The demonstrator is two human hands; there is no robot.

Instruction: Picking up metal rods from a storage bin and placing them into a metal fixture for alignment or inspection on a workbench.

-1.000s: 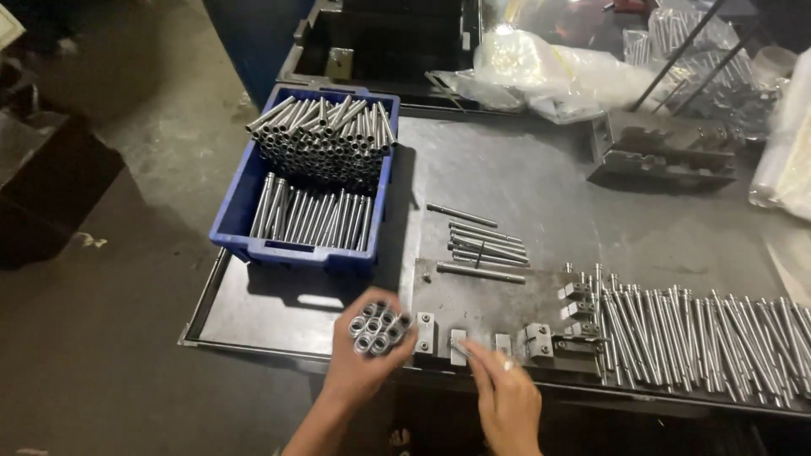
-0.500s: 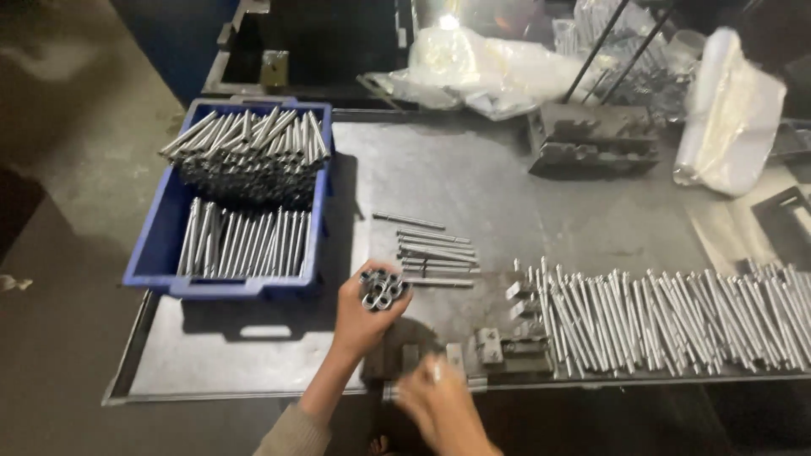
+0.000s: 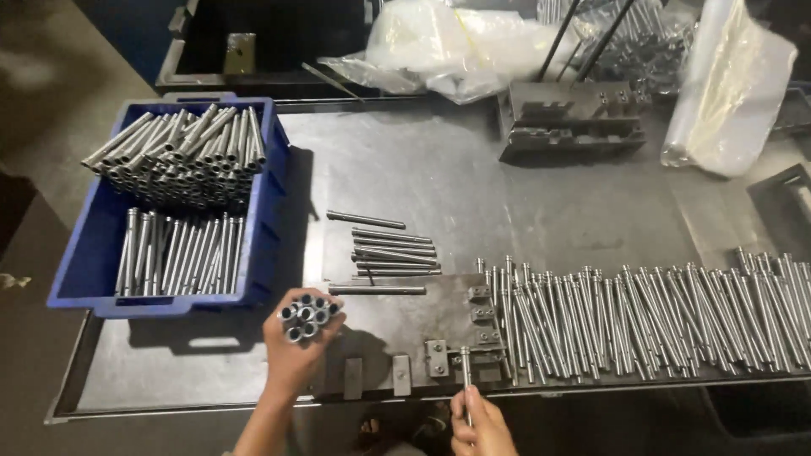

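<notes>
Head view: the left hand (image 3: 296, 355) has its fingers wrapped round a bundle of tubes (image 3: 307, 317); the right hand (image 3: 480, 426) pinches one tube (image 3: 465, 376) at the jig (image 3: 439, 338). A blue bin (image 3: 262, 228) is part filled, while a long row of rods (image 3: 659, 317) waits on the surface (image 3: 507, 203).

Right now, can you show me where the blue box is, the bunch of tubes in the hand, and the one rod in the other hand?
blue box (image 3: 269, 221), head view, on its right wall.
bunch of tubes (image 3: 306, 317), head view, on the open ends.
single rod (image 3: 465, 376), head view, on its shaft above the fingers.
</notes>
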